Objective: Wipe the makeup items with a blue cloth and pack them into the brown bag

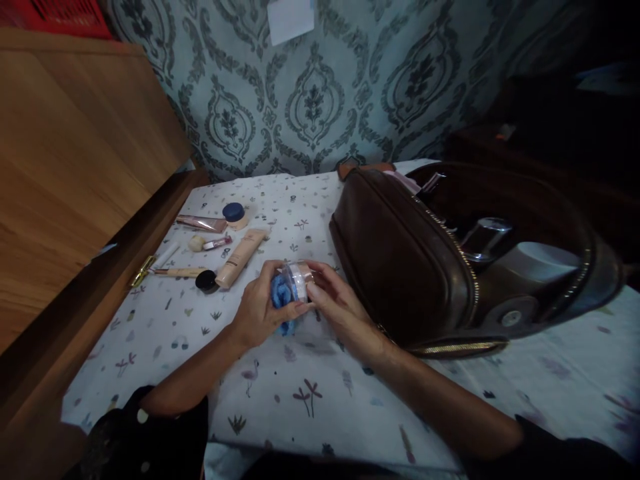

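A small clear-sided jar [299, 279] is held between both hands, just above the patterned tablecloth. My left hand [259, 308] is closed around its left side, with a crumpled blue cloth [281, 293] between palm and jar. The fingers of my right hand [339, 303] are wrapped over the jar's right side. Close to the left hand lie a beige squeeze tube [242, 259] and a round black lid or pot [206, 281]. The large dark brown bag [395, 257] stands open, right of the right hand.
Farther left lie a blue-lidded jar [234, 215], a pinkish tube [203, 223], a short fluffy brush [197, 243], a long-handled brush [180, 272] and a gold-ended tube [144, 270]. A wooden panel [85, 147] borders the table's left. Inside the bag is a silver-capped container [487, 235].
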A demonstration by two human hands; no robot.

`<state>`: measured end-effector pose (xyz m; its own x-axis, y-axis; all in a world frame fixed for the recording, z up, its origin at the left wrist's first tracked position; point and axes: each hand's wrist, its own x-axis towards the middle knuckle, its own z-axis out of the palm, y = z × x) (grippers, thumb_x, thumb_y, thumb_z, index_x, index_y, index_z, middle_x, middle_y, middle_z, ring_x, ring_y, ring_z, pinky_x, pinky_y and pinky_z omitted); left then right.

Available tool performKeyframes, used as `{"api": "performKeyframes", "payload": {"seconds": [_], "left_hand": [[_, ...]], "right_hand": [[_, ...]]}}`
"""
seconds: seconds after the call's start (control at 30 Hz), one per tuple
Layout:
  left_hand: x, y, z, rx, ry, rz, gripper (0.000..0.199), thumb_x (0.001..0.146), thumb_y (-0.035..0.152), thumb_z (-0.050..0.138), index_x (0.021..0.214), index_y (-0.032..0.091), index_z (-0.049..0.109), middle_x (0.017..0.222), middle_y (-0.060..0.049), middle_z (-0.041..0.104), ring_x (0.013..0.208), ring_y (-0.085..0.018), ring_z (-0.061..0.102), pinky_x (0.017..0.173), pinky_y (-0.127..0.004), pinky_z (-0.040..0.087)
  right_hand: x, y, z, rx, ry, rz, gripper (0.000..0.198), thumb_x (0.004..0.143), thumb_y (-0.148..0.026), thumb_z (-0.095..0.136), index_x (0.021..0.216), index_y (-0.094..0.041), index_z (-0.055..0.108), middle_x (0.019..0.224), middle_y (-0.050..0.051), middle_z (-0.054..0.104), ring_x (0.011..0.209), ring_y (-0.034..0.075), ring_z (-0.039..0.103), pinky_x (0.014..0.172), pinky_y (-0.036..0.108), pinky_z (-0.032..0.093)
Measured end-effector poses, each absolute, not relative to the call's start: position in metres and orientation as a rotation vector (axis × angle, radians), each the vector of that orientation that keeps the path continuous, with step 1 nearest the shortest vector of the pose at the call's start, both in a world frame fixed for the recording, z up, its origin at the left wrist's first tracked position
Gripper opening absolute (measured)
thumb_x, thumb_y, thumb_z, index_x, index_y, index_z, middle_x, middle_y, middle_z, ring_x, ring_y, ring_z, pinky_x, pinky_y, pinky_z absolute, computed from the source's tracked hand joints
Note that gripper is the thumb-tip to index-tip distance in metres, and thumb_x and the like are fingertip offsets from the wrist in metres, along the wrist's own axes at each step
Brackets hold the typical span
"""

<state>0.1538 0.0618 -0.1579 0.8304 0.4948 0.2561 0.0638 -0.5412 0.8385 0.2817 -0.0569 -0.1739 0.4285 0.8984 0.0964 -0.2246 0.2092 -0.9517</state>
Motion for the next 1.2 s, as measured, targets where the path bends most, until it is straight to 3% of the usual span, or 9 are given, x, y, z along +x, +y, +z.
{"api": "performKeyframes", "payload": {"seconds": [0.1,0.27,0.4,0.6,0.77,0.9,1.0,1.13,1.2], "left_hand": [[0.154,0.064,-0.156,2.04,0.367,0.601,0.054,0.086,0.063,0.061,0.115,0.019,0.049,0.089,-0.003,0.066,0.078,-0.019,0.062,0.071,-0.03,0.047],[0.155,0.067,-0.156,1.99,0.316,0.586,0.052,0.088,0.063,0.058,0.113,0.018,0.051,0.093,-0.003,0.067,0.082,-0.02,0.062,0.077,-0.032,0.048],[0.154,0.068,-0.157,2.082,0.367,0.586,0.061,0.082,0.068,0.062,0.117,0.019,0.048,0.094,-0.003,0.067,0.081,-0.021,0.063,0.076,-0.032,0.048],[0.152,0.068,-0.16,2.257,0.468,0.564,0.073,0.076,0.067,0.068,0.127,0.021,0.044,0.095,-0.004,0.067,0.084,-0.023,0.065,0.077,-0.034,0.048],[0.153,0.069,-0.159,2.184,0.402,0.587,0.066,0.081,0.067,0.063,0.123,0.021,0.044,0.101,-0.005,0.066,0.087,-0.022,0.064,0.079,-0.033,0.048],[0.154,0.07,-0.159,2.148,0.352,0.609,0.061,0.084,0.066,0.061,0.121,0.02,0.046,0.099,-0.004,0.066,0.085,-0.021,0.063,0.078,-0.033,0.049],[0.153,0.07,-0.159,2.16,0.379,0.586,0.069,0.08,0.07,0.063,0.124,0.02,0.045,0.102,-0.006,0.067,0.09,-0.023,0.065,0.082,-0.035,0.05],[0.154,0.068,-0.159,2.262,0.415,0.614,0.084,0.07,0.074,0.071,0.129,0.02,0.046,0.116,-0.01,0.067,0.105,-0.029,0.066,0.09,-0.04,0.05],[0.154,0.068,-0.159,2.325,0.39,0.667,0.088,0.066,0.074,0.074,0.131,0.021,0.048,0.125,-0.011,0.065,0.111,-0.031,0.064,0.095,-0.041,0.05]], "right_hand": [[0.281,-0.058,-0.169,-1.015,-0.811,0.9,0.064,0.08,-0.049,0.076,0.135,-0.028,0.05,0.142,0.01,0.056,0.133,0.025,0.052,0.11,0.041,0.044],[0.279,-0.06,-0.167,-0.943,-0.833,0.925,0.075,0.078,-0.044,0.079,0.144,-0.033,0.044,0.153,0.008,0.045,0.143,0.027,0.04,0.113,0.045,0.041],[0.28,-0.059,-0.173,-0.917,-0.788,0.932,0.075,0.078,-0.053,0.077,0.143,-0.033,0.045,0.151,0.009,0.047,0.138,0.027,0.046,0.111,0.045,0.042],[0.281,-0.055,-0.177,-1.025,-0.696,0.943,0.05,0.083,-0.06,0.068,0.118,-0.025,0.06,0.121,0.008,0.068,0.111,0.025,0.064,0.09,0.037,0.054],[0.28,-0.055,-0.173,-1.016,-0.733,0.861,0.052,0.077,-0.049,0.077,0.12,-0.025,0.059,0.131,0.008,0.063,0.126,0.026,0.057,0.109,0.043,0.044],[0.279,-0.057,-0.171,-0.975,-0.756,0.855,0.054,0.076,-0.045,0.079,0.123,-0.028,0.057,0.135,0.008,0.061,0.13,0.024,0.053,0.113,0.043,0.04],[0.28,-0.057,-0.173,-1.008,-0.754,0.846,0.056,0.078,-0.047,0.078,0.125,-0.028,0.056,0.128,0.007,0.064,0.122,0.023,0.058,0.106,0.04,0.046],[0.282,-0.056,-0.178,-1.088,-0.709,0.849,0.055,0.079,-0.061,0.071,0.119,-0.024,0.059,0.103,0.005,0.069,0.098,0.021,0.065,0.083,0.033,0.053],[0.281,-0.054,-0.18,-1.074,-0.688,0.888,0.057,0.081,-0.068,0.065,0.115,-0.022,0.06,0.1,0.005,0.069,0.09,0.02,0.065,0.074,0.03,0.053]]}}
